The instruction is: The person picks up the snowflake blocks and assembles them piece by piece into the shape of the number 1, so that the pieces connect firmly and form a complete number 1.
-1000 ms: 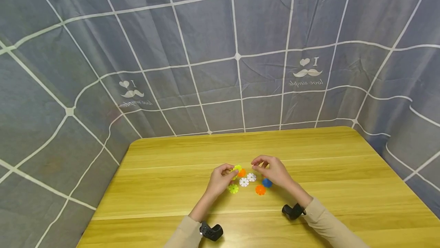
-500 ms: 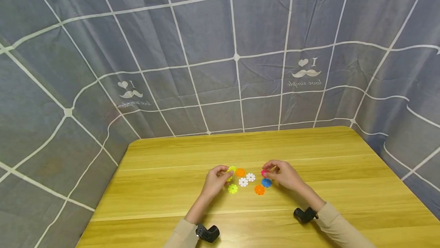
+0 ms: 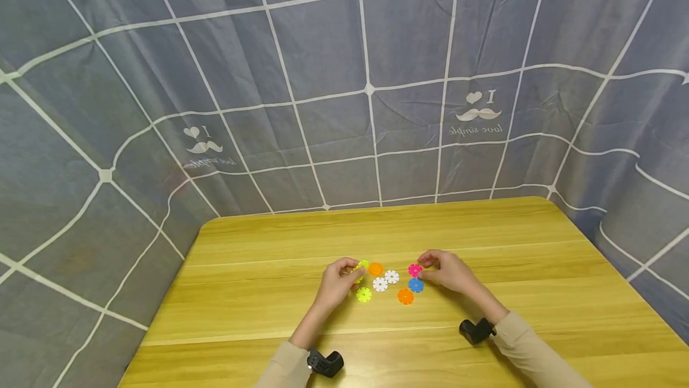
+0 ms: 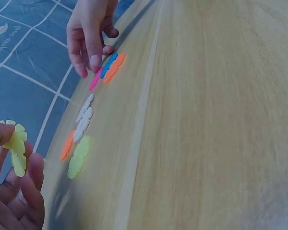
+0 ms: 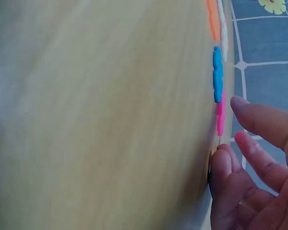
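My left hand (image 3: 335, 281) pinches joined yellow snowflake discs (image 4: 17, 146) between thumb and fingers, above the tabletop. On the table just right of it lie an orange snowflake disc (image 3: 375, 269) and a yellow-green one (image 3: 363, 295). Two white discs (image 3: 380, 284) lie side by side in the middle of the group. My right hand (image 3: 451, 271) is beside a pink disc (image 3: 414, 270), its thumb and fingers apart and nothing between them. Directly below the pink disc in the head view is a blue disc (image 3: 415, 285), with another orange disc (image 3: 405, 296) at its lower left.
The discs lie on a wood-grain table (image 3: 269, 310) with rounded far corners. A grey curtain (image 3: 334, 125) with white grid lines hangs behind it and along both sides. Each wrist carries a black camera mount (image 3: 326, 364).
My right hand brought the pink disc to the right, set it above the blue one and let go. My left hand moved slightly left with the yellow discs.
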`<state>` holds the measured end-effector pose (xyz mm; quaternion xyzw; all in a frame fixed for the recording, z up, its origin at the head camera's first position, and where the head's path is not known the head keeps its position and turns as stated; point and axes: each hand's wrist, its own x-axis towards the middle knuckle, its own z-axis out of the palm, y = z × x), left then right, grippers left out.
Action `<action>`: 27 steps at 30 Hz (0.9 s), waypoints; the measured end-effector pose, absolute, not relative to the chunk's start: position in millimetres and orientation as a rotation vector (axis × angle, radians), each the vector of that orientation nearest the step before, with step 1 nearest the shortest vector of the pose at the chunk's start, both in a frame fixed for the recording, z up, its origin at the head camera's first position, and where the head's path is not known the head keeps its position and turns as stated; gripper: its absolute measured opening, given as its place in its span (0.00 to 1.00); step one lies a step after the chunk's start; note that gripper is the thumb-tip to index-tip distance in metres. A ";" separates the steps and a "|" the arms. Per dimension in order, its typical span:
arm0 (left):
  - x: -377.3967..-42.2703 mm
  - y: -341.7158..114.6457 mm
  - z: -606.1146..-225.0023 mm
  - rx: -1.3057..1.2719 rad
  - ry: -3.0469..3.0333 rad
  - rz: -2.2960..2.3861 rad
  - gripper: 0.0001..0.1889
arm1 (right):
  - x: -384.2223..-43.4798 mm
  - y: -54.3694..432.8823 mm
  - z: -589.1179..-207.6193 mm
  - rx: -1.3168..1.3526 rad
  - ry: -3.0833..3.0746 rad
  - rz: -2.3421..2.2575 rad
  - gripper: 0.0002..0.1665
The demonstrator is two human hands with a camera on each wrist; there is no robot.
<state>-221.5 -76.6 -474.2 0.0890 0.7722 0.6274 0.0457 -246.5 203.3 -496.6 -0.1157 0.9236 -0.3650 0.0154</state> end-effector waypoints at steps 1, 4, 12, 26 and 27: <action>-219.3 -75.7 -470.2 0.279 2.365 1.910 0.12 | -247.2 202.9 -497.1 -0.356 2.882 -1.118 0.16; -214.4 -73.6 -462.6 0.299 2.391 1.892 0.11 | -248.4 201.3 -497.0 -0.326 2.890 -1.084 0.15; -211.3 -70.6 -459.6 0.320 2.402 1.881 0.11 | -251.1 196.2 -491.8 -0.273 2.889 -0.980 0.15; -216.9 -67.8 -474.4 0.337 2.421 1.848 0.13 | -251.3 192.7 -489.7 -0.267 2.876 -0.950 0.13; -218.8 -67.7 -478.8 0.337 2.422 1.848 0.13 | -251.4 192.8 -489.8 -0.265 2.874 -0.957 0.13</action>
